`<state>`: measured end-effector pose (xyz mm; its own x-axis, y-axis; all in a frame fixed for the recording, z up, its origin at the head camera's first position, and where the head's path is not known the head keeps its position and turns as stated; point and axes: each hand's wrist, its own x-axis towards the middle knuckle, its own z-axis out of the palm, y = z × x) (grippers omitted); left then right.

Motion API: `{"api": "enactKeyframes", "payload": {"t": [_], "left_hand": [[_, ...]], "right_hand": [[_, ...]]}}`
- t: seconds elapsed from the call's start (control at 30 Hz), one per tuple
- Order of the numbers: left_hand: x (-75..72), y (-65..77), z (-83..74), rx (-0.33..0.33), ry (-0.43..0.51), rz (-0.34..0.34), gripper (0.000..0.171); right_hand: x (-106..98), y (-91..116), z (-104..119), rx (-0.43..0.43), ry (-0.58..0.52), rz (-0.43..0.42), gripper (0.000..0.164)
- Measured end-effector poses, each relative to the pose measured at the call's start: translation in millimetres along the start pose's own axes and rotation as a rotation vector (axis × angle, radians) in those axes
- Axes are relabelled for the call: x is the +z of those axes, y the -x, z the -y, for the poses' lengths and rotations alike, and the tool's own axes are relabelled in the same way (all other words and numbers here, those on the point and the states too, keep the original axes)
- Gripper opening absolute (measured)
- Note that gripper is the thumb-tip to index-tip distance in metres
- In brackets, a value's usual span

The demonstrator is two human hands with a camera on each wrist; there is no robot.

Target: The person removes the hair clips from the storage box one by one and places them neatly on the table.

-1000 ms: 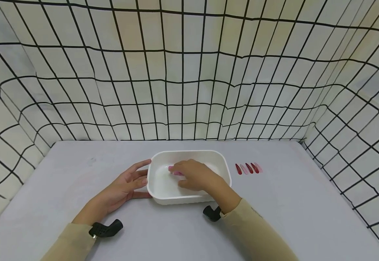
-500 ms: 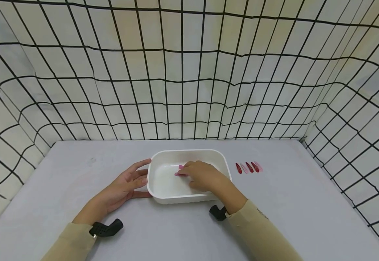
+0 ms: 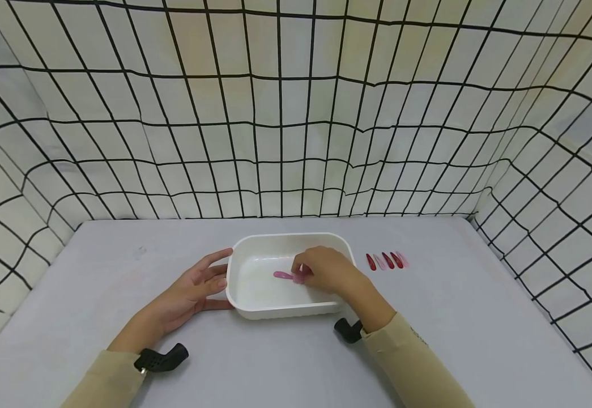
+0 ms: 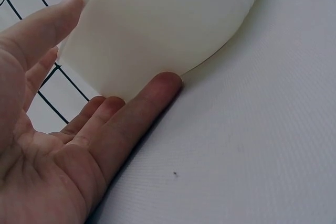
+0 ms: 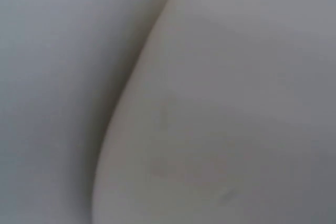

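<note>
A white plastic tray (image 3: 290, 306) stands on the table. My left hand (image 3: 186, 294) rests against its left end, fingers spread and fairly straight. In the left wrist view, the fingertips of that hand (image 4: 68, 150) touch the tray's outer wall (image 4: 163, 30). Reaching in over the right side, my right hand (image 3: 323, 272) pinches a pink hair clip low in the tray; the fingers partly hide it. Another pink hair clip (image 3: 282, 275) pokes out to the left of the fingertips. The right wrist view shows only the blurred tray wall (image 5: 210, 103).
Right of the tray, several red and pink snap hair clips (image 3: 387, 260) lie in a slanted row on the white-covered table (image 3: 255, 362). A black grid net (image 3: 280, 130) over pale cloth rises behind the table and along both sides.
My right hand has drawn back to the right inside the tray, bringing the pink clips rightward with it. The left hand keeps its place at the tray's end.
</note>
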<state>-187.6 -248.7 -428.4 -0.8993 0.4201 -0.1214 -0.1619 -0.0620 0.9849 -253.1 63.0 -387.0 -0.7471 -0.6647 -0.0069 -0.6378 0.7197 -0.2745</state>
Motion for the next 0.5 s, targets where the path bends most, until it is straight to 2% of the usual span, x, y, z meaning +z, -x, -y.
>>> {"api": "enactKeyframes", "payload": {"t": [0.27,0.5], "left_hand": [[-0.2,-0.3,-1.3,-0.010,0.007,-0.007,0.065],[-0.9,0.4,-0.3,-0.010,0.010,-0.007,0.065]], "right_hand": [[-10.9,4.0,-5.1,0.002,-0.159,-0.049,0.013],[-22.7,8.0,-15.8,0.007,-0.319,-0.140,0.016]]}}
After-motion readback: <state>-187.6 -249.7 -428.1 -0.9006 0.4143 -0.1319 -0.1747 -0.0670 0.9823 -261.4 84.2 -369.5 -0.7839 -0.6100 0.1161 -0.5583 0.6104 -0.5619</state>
